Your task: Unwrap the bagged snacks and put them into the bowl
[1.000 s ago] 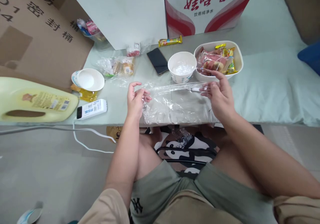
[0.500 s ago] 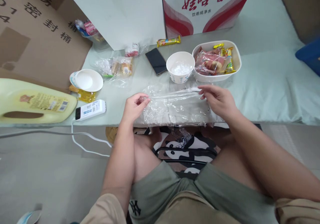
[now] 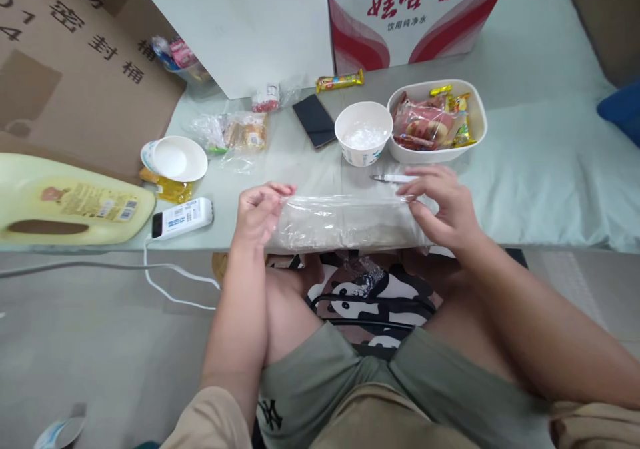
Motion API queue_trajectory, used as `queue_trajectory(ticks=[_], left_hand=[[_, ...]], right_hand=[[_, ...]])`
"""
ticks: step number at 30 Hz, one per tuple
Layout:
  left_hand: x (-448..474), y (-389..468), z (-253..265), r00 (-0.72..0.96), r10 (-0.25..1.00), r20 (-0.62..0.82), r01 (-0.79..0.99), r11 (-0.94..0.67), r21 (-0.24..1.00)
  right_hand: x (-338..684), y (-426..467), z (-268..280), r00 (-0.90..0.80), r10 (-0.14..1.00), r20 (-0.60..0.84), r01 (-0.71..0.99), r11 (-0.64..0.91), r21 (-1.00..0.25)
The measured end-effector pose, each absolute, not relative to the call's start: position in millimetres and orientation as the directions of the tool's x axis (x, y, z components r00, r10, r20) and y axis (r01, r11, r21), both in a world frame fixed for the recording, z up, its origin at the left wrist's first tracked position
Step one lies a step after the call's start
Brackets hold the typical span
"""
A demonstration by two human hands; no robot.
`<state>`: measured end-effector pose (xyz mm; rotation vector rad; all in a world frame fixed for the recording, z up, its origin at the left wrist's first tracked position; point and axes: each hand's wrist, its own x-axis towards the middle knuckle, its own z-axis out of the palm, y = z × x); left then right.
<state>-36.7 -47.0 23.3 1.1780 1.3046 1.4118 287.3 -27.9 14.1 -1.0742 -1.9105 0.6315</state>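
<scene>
A clear plastic bag [image 3: 345, 222] is stretched between my two hands at the near edge of the cloth-covered table. My left hand [image 3: 257, 215] pinches its left upper corner. With thumb and fingertips, my right hand [image 3: 440, 202] grips the right end of the same edge. Just beyond the bag lies a white-handled tool with a metal tip [image 3: 393, 178], partly covered by my right fingers. A paper bowl [image 3: 364, 129] with crumpled clear plastic in it stands behind that. Beside it, a white oval tub [image 3: 477, 119] holds several wrapped snacks.
At the back are a water carton [image 3: 410, 19] and a white box [image 3: 250, 29]. A phone [image 3: 315, 122], wrapped bread [image 3: 250, 132] and a yellow snack [image 3: 340, 81] lie ahead. Leftward are a paper bowl [image 3: 190, 159], a power bank [image 3: 183, 218] with a cable and a yellow jug [image 3: 100, 202].
The bag's upper edge has been drawn tauter and slightly nearer to me. My left hand has shifted a little left, and the white-handled tool now shows beyond the bag.
</scene>
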Motion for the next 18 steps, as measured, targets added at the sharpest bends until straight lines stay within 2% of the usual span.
queue_trajectory(ticks=[2, 4, 7, 10, 12, 14, 16, 18], left_hand=[[-32.2, -45.5, 23.7, -0.205, 0.978, -0.032, -0.047, 0.023, 0.999], [-28.6, -41.4, 20.4, -0.246, 0.962, -0.117, -0.004, 0.12, 0.993], [-27.2, -33.2, 11.1, -0.297, 0.946, -0.127, 0.122, 0.17, 0.978], [-28.8, -26.6, 3.6, -0.328, 0.943, -0.057, 0.237, 0.14, 0.961], [-28.6, -24.6, 2.9, -0.349, 0.934, -0.07, 0.238, 0.161, 0.958], [-26.1, -24.6, 5.6, -0.334, 0.929, -0.157, 0.169, 0.223, 0.96], [-21.4, -26.6, 10.1, -0.25, 0.932, -0.263, 0.089, 0.293, 0.952], [-14.9, -29.6, 15.3, -0.119, 0.932, -0.341, 0.039, 0.347, 0.937]], right_hand=[[283.8, -29.6, 13.3, -0.279, 0.918, 0.283, 0.31, 0.365, -0.878], [280.9, -27.6, 11.4, -0.239, 0.965, 0.107, 0.25, 0.167, -0.954], [281.9, -20.6, 8.9, -0.233, 0.968, -0.089, 0.293, -0.017, -0.956], [290.5, -14.0, 3.8, -0.237, 0.954, -0.184, 0.449, -0.06, -0.892], [297.1, -11.6, -0.4, -0.176, 0.979, -0.098, 0.581, 0.023, -0.814], [300.5, -11.4, -1.9, -0.113, 0.99, 0.088, 0.67, 0.141, -0.729], [298.3, -12.9, 1.7, -0.123, 0.961, 0.247, 0.676, 0.263, -0.688], [290.8, -15.1, 9.9, -0.201, 0.915, 0.351, 0.616, 0.397, -0.68]])
